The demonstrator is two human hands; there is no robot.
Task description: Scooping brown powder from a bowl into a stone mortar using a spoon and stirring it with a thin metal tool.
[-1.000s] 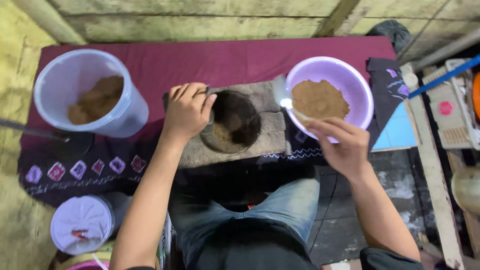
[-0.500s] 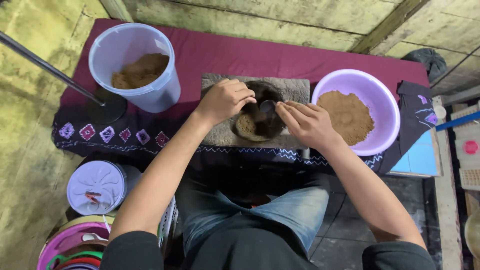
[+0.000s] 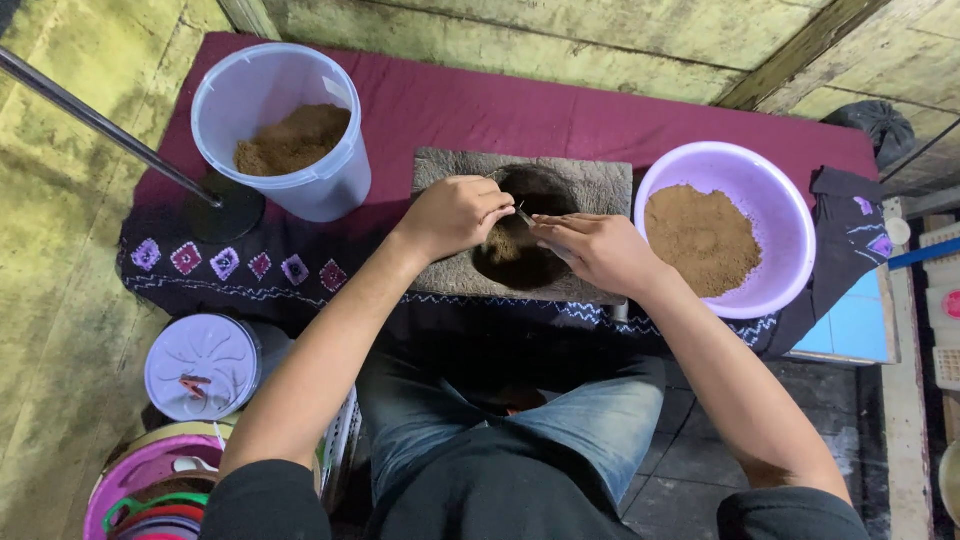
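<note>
A grey stone mortar block (image 3: pixel 600 188) lies on a maroon cloth, with brown powder in its dark hollow (image 3: pixel 528 262). My left hand (image 3: pixel 455 213) is curled over the hollow's left rim, fingers closed on something small that I cannot make out. My right hand (image 3: pixel 592 250) sits over the right rim and pinches a thin metal spoon handle (image 3: pixel 524 215) that points toward my left hand. To the right stands a purple basin (image 3: pixel 790 215) holding brown powder (image 3: pixel 703 238).
A pale blue bucket (image 3: pixel 285 190) with brown powder stands at the back left. A metal rod on a round black base (image 3: pixel 222 208) crosses the left side. A lidded white tub (image 3: pixel 202 365) and stacked coloured bowls (image 3: pixel 150 490) sit by my left knee.
My right hand left the purple basin and came to the mortar hollow beside my left hand. The view shifted, so the mortar now sits nearer the middle.
</note>
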